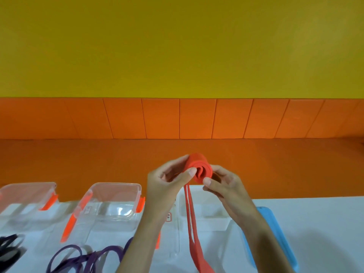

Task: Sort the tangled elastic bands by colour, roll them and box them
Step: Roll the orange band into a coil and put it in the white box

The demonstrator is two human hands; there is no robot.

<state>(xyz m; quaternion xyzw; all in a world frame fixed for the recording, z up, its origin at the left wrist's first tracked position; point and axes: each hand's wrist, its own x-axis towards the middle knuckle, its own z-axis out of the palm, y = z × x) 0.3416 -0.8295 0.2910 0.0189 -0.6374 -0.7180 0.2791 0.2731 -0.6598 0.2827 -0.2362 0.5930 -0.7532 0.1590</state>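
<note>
Seen from above, two bare hands hold a partly rolled red band (199,164) in the air, over the far edge of a white table (325,223). The left hand (167,184) curls around the coil's left side with its thumb pressed on the near face. The right hand (224,184) pinches the coil's lower right edge between thumb and fingers. The coil sits between the two sets of fingertips, about equally close to each hand. Its spiral end faces the viewer, so its axis runs near to far.

The unrolled tail (192,223) hangs as two strands from the coil's lower left, under the left thumb, down to the table near the viewer. Winding in that slack looks like the remaining work.

A clear box (216,218) lies directly below the hands, a blue lid (275,243) to its right. To the left stand a middle box (118,186) and a left box (29,186), both clear with orange latches. Loose purple bands (78,257) and black bands (9,243) lie near left.

A small label (88,209) on the middle box and a red-edged label (168,216) beside the left wrist are too small to read.
</note>
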